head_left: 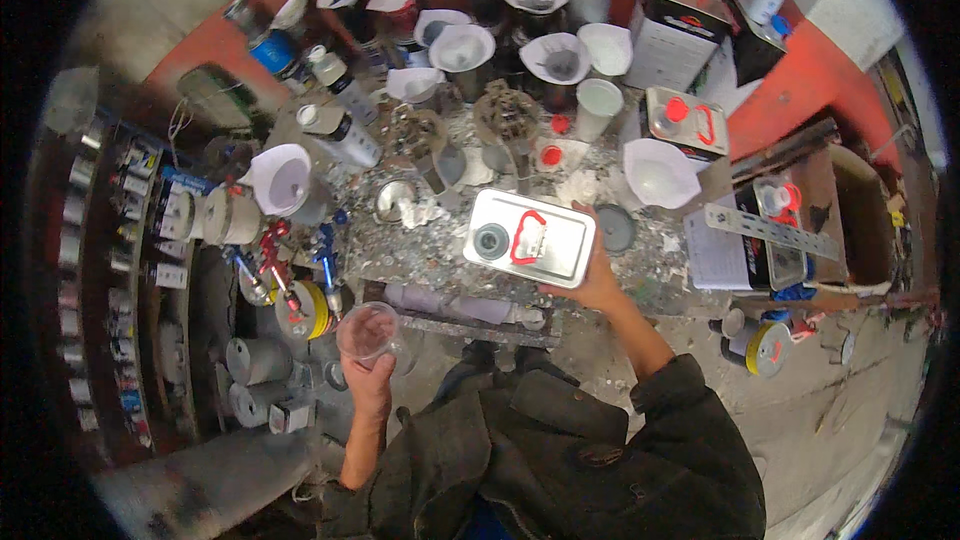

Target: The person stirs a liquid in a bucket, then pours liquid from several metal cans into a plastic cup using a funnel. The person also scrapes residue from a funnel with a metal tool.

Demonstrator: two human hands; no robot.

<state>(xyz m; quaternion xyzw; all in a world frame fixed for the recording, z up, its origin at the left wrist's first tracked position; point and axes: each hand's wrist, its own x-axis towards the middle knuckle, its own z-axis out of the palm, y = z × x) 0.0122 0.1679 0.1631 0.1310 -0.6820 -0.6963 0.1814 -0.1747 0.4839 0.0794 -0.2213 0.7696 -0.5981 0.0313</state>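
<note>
My left hand [372,388] is closed around a clear plastic cup [368,328], held in front of the bench's left side. The cup looks see-through, and I cannot tell whether anything is in it. Over the bench's front part, my right hand [598,280] grips a rectangular metal can [568,242] by its right side. Its silver top faces up, with a red carrying handle [520,238] and a dark round opening or cap [490,241]. A dark round lid [615,227] lies on the bench just right of the can.
Cups with paper strainers [462,46] crowd the bench's back. Spray guns [272,265] hang at its left front. White-capped bottles [340,135] stand left, larger metal cans [672,40] right. A perforated metal strip [770,230] lies across a can. An open drawer [460,328] sits below.
</note>
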